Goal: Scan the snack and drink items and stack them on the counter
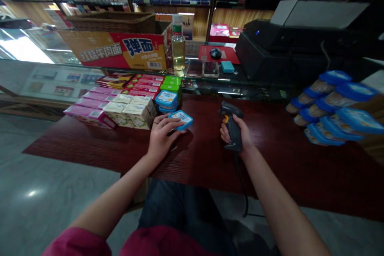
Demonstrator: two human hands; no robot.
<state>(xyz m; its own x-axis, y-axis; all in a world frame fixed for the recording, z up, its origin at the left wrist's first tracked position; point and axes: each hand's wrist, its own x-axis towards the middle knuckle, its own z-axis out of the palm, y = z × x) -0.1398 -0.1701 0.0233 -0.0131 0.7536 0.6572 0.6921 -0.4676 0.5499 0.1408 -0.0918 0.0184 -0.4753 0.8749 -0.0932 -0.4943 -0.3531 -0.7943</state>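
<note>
My left hand [163, 134] grips a small plastic tub with a blue-rimmed lid [181, 120], held low at the left middle of the dark red table. Just behind it, more blue-lidded tubs [167, 99] are stacked beside the cartons. In my right hand [243, 130] is a black barcode scanner [233, 128] with an orange trigger; its cable runs down past the table's front edge. The scanner's head points up and left, apart from the tub. My fingers wrap round its handle.
Cream cartons [132, 110], pink boxes [93, 106], red boxes [145, 84] and green boxes [171, 84] stand at the left. Stacked blue-lidded containers [339, 104] occupy the right. A tall bottle [178, 48], a noodle carton [120, 50] and a mouse [215, 53] are behind.
</note>
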